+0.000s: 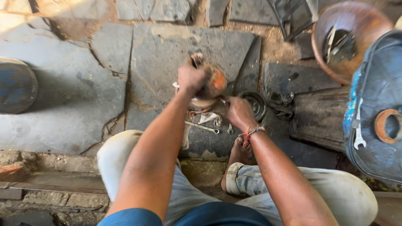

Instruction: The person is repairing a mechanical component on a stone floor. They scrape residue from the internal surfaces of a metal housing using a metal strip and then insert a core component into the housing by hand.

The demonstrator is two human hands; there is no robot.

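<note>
The stone floor [83, 96] of large grey slabs fills most of the view, and the person sits at its edge with both knees up. At the right stand one blue drum [377, 109], with one spanner [359, 134] lying on its top, and one rusty round pan [347, 37] holding a few tools. A round woven mat [14, 86] lies at the far left.

Straight ahead of the person, between the knees and a little above the floor, is one rusty, orange-brown metal part [211, 83]. The left hand [190, 77] is closed around it from the left and holds it up; it is blurred, so its long axis cannot be told. The right hand [238, 112] sits lower and just to the right, closed into a fist beside one dark round ring-shaped part [256, 104] on the floor; whether it grips anything cannot be told. The left hand is the nearer one to the rusty part.

Below the hands lie one long spanner [203, 127] running left to right, one small spanner [230, 129], and one crumpled rag [209, 118].
</note>
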